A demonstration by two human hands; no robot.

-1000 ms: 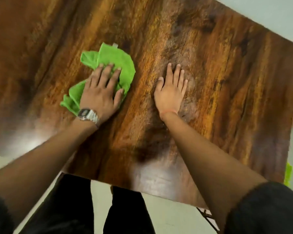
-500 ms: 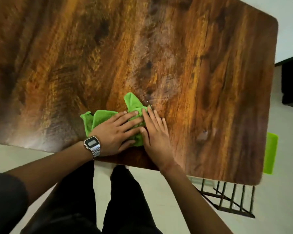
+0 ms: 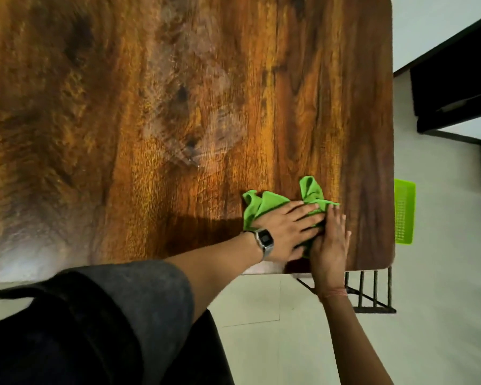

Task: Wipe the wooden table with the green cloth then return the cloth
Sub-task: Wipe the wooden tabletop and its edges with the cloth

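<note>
The green cloth (image 3: 264, 204) lies crumpled on the wooden table (image 3: 156, 112), near the table's front right corner. My left hand (image 3: 288, 232), with a wristwatch, presses flat on the cloth with its fingers spread. My right hand (image 3: 329, 241) rests beside it, touching the cloth's right edge and the left hand's fingertips. Part of the cloth is hidden under both hands. Pale smeared streaks show on the wood in the middle of the table.
A green plastic basket (image 3: 404, 211) sits on the floor just past the table's right edge. A dark metal frame (image 3: 372, 293) shows under the front right corner. Dark furniture (image 3: 456, 87) stands at the far right. My dark trousers fill the lower left.
Both hands and the cloth have slid right along the table's front edge, close to the right corner. The view has shifted with them, so the basket shows more fully.
</note>
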